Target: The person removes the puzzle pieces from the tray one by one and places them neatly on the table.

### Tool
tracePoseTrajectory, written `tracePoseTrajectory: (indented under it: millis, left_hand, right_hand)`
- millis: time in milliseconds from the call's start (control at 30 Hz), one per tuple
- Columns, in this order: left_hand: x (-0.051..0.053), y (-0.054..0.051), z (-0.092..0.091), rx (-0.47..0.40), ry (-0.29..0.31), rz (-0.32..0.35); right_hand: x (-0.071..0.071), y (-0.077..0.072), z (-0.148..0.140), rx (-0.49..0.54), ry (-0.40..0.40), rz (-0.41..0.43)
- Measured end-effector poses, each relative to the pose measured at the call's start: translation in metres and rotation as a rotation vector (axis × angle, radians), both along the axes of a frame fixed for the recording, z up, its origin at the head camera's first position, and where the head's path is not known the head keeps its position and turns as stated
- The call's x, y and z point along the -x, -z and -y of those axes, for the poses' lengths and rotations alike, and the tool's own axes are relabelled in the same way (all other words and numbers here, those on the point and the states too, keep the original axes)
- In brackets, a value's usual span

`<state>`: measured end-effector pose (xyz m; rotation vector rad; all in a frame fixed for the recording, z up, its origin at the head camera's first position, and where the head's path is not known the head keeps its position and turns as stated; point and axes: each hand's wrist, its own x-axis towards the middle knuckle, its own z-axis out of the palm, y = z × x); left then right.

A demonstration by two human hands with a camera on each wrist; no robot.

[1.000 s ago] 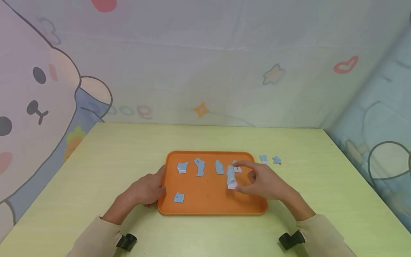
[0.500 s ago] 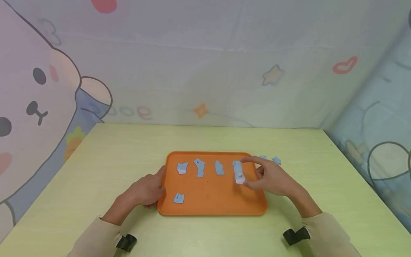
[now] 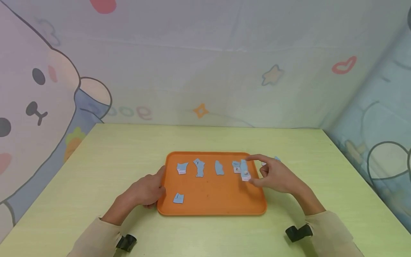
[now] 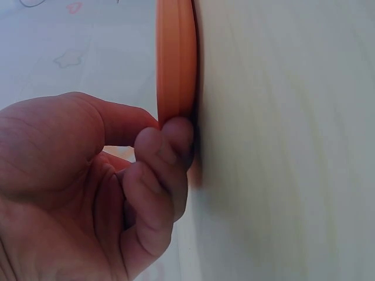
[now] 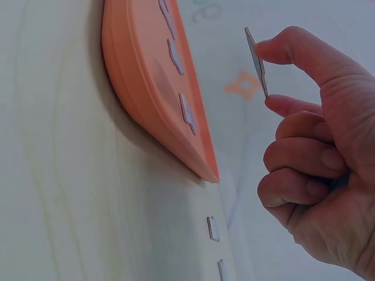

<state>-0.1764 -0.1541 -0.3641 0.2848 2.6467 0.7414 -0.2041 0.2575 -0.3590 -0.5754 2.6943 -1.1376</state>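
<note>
My right hand (image 3: 274, 175) pinches a long light-blue puzzle piece (image 3: 244, 170) end to end between thumb and index finger. The piece hangs above the right part of an orange tray (image 3: 208, 207); in the right wrist view that puzzle piece (image 5: 258, 63) appears edge-on, apart from the tray. Under it, partly covered, lies a blue and white piece (image 3: 236, 170) with a small dark mark. My left hand (image 3: 148, 189) grips the tray's left rim, its thumb and curled fingers visible at the edge (image 4: 176, 70) in the left wrist view.
Along the tray's back lie a blue-white piece (image 3: 182, 168), a forked piece (image 3: 199, 167) and a narrow piece (image 3: 219, 167). Another piece (image 3: 178, 198) lies front left. Beyond the tray's right side, loose pieces (image 5: 213, 228) rest on the pale table (image 3: 128, 150).
My right hand has moved right and slightly back with the long puzzle piece, passing over the marked piece. The left hand stays on the tray rim.
</note>
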Motion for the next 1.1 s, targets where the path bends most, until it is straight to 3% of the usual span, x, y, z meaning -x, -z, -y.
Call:
tracePoseTrajectory:
  millis: [300, 1100]
  left_hand:
    - [0.0, 0.002, 0.0, 0.002, -0.003, 0.008]
    - [0.001, 0.004, 0.001, -0.012, 0.007, 0.0]
  right_hand:
    - [0.002, -0.003, -0.012, 0.011, 0.046, 0.012]
    - [0.007, -0.008, -0.048, 0.02, 0.071, 0.007]
